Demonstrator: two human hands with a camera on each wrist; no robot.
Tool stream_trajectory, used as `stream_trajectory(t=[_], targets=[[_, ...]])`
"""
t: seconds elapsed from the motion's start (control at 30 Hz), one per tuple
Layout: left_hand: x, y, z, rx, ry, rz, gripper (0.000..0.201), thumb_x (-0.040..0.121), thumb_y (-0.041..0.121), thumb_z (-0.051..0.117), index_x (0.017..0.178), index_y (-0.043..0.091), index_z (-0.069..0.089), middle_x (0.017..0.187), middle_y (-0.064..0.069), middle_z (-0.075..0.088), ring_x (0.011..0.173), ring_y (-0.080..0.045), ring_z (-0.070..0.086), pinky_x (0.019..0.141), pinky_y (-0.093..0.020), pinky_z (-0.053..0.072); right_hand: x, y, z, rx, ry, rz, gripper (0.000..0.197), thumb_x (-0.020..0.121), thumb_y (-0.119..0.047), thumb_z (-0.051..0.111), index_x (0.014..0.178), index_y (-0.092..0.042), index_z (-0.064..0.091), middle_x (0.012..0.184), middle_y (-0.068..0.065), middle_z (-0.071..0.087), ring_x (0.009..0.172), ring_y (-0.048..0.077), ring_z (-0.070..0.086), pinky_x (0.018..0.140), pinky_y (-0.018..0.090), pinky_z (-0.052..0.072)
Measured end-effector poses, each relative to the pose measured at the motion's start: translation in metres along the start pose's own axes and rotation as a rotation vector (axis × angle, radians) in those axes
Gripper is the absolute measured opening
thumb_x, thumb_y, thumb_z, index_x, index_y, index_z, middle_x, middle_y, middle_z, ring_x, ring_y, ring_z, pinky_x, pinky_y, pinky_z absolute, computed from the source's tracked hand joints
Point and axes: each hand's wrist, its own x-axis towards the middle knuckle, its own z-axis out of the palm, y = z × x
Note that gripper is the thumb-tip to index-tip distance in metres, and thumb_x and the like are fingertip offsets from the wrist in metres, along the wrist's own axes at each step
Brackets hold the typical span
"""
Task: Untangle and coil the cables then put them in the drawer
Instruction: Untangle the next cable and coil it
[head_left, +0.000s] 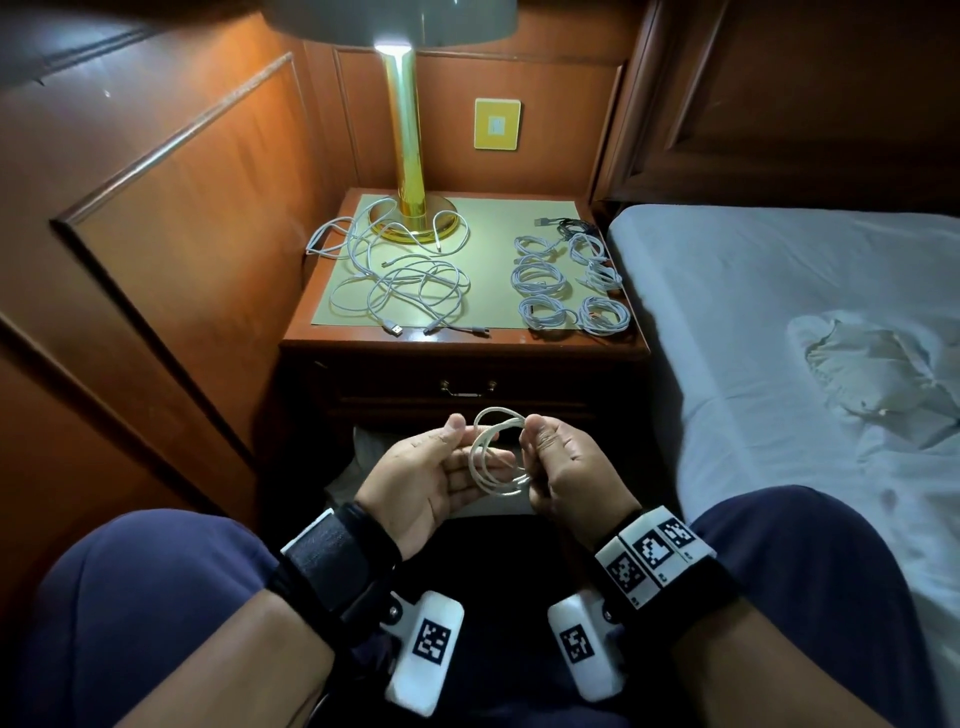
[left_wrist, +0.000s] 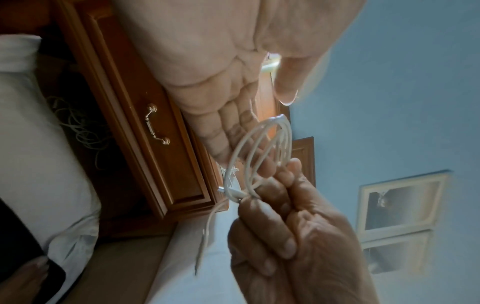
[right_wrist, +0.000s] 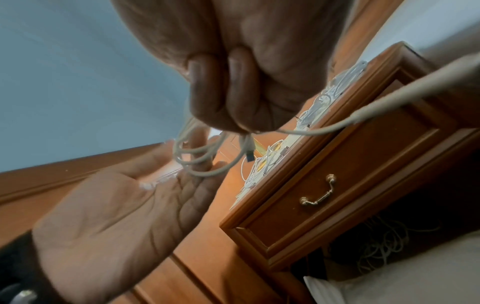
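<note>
My right hand (head_left: 566, 467) has its grip clamped on a thin white cable wound into a small coil (head_left: 496, 452): curled fingers (right_wrist: 233, 86) pinch the loops at one side, just in front of the closed wooden drawer with a brass handle (head_left: 467, 387). My left hand (head_left: 431, 473) lies flat, palm up, its grip apart, straight fingers under the coil's far side; whether the thumb presses the cable I cannot tell. In the left wrist view a loose cable end (left_wrist: 205, 236) hangs below the right fist, its plug blurred. The right wrist view shows a short plug (right_wrist: 249, 152) jutting from the bundle, too soft to identify.

Beyond, on the wooden bench (head_left: 462, 343), a loose tangle of white cables (head_left: 400, 275) sprawls at the left around the base of the brass lamp (head_left: 410, 171), whose shade is cut off at the top. At the right sit several coiled white cables (head_left: 566, 286), with a dark cable (head_left: 566, 224) behind them, hard to make out. More cable (right_wrist: 384, 244) shows dimly in the dark space under the drawer. The bed with a pale sheet (head_left: 779, 322) runs off the right edge.
</note>
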Motion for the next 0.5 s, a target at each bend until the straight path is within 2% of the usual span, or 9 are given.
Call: stream_trajectory(t=[0.1, 0.17, 0.23, 0.3, 0.37, 0.43, 0.5], targets=[[0.001, -0.003, 0.003, 0.082, -0.038, 0.079, 0.035, 0.087, 0.025, 0.060, 0.110, 0.000, 0.069, 0.080, -0.010, 0.071, 0.074, -0.016, 0.067, 0.079, -0.026, 0.053, 0.003, 0.004, -0.003, -0.088, 0.007, -0.065, 0.033, 0.107, -0.030, 0.039, 0.083, -0.011, 0.052, 0.058, 0.000, 0.034, 0.038, 0.007, 0.029, 0.034, 0.018, 0.026], [0.001, -0.006, 0.008, 0.112, -0.042, 0.106, 0.025, 0.085, 0.014, 0.063, 0.106, 0.002, 0.068, 0.073, -0.001, 0.067, 0.068, -0.011, 0.060, 0.072, -0.025, 0.051, 0.004, 0.007, -0.003, -0.150, -0.021, -0.116, 0.036, 0.106, -0.034, 0.041, 0.088, -0.007, 0.057, 0.057, -0.002, 0.038, 0.040, 0.009, 0.033, 0.037, 0.022, 0.030], [0.003, -0.008, 0.012, 0.141, 0.010, 0.137, 0.012, 0.090, 0.001, 0.061, 0.099, 0.004, 0.068, 0.076, -0.002, 0.065, 0.068, -0.012, 0.056, 0.066, -0.024, 0.050, 0.003, 0.011, -0.001, -0.247, -0.038, -0.179, 0.040, 0.104, -0.040, 0.042, 0.095, -0.006, 0.062, 0.056, -0.006, 0.045, 0.044, 0.009, 0.040, 0.041, 0.025, 0.033], [0.005, -0.010, 0.010, 0.293, 0.081, 0.217, 0.019, 0.095, -0.005, 0.056, 0.099, 0.010, 0.068, 0.081, -0.005, 0.063, 0.069, -0.013, 0.055, 0.066, -0.027, 0.051, 0.003, 0.014, -0.001, -0.316, -0.024, -0.233, 0.039, 0.105, -0.039, 0.042, 0.098, -0.008, 0.064, 0.051, -0.010, 0.046, 0.042, 0.007, 0.042, 0.042, 0.022, 0.035], [0.007, -0.015, 0.002, 0.525, 0.123, 0.298, 0.030, 0.091, -0.004, 0.057, 0.102, 0.021, 0.071, 0.092, -0.009, 0.066, 0.073, -0.019, 0.062, 0.074, -0.034, 0.057, 0.003, 0.013, -0.002, -0.327, -0.010, -0.281, 0.035, 0.105, -0.040, 0.040, 0.090, -0.016, 0.061, 0.046, -0.009, 0.042, 0.038, 0.007, 0.039, 0.041, 0.020, 0.032], [0.008, -0.017, -0.005, 0.671, 0.184, 0.305, 0.034, 0.082, 0.004, 0.058, 0.096, 0.032, 0.072, 0.099, -0.013, 0.066, 0.077, -0.022, 0.068, 0.079, -0.043, 0.061, 0.004, 0.011, -0.005, -0.326, 0.026, -0.308, 0.034, 0.101, -0.047, 0.039, 0.077, -0.030, 0.055, 0.046, -0.008, 0.039, 0.037, 0.008, 0.037, 0.040, 0.019, 0.030], [0.009, -0.016, -0.007, 0.665, 0.256, 0.308, 0.031, 0.085, 0.002, 0.060, 0.092, 0.030, 0.073, 0.088, -0.008, 0.065, 0.069, -0.018, 0.068, 0.076, -0.048, 0.062, 0.008, 0.010, -0.010, -0.352, 0.087, -0.314, 0.033, 0.097, -0.053, 0.039, 0.072, -0.035, 0.052, 0.047, -0.007, 0.039, 0.037, 0.008, 0.037, 0.040, 0.019, 0.030]])
